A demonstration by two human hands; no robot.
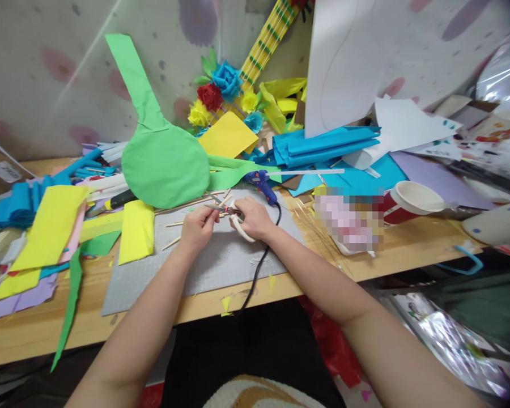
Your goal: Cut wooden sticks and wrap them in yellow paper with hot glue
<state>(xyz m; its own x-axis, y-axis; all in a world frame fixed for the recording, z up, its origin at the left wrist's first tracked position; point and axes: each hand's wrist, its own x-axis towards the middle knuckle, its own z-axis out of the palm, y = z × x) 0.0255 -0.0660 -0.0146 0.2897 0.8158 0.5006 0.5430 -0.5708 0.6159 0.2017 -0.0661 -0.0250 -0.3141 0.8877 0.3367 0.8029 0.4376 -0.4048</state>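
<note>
My right hand (255,218) grips scissors (240,226) with white handles, their blades pointing left toward my left hand. My left hand (199,226) is closed in a pinch right at the blades; whatever is between its fingertips is too small to make out. Thin wooden sticks (171,243) lie around and beneath the hands on a grey board (153,283). Just behind my right hand rests a blue hot glue gun (261,184) with a white glue stick in it. A green round piece with a long neck (165,164) leans behind my left hand.
Yellow folded paper (136,232) and a green strip (72,300) lie at left, the strip hanging over the table edge. A black cord (261,263) crosses the board. At right stand a paper cup (412,201) and a blurred-out item (348,221). Paper flowers (227,79) are behind.
</note>
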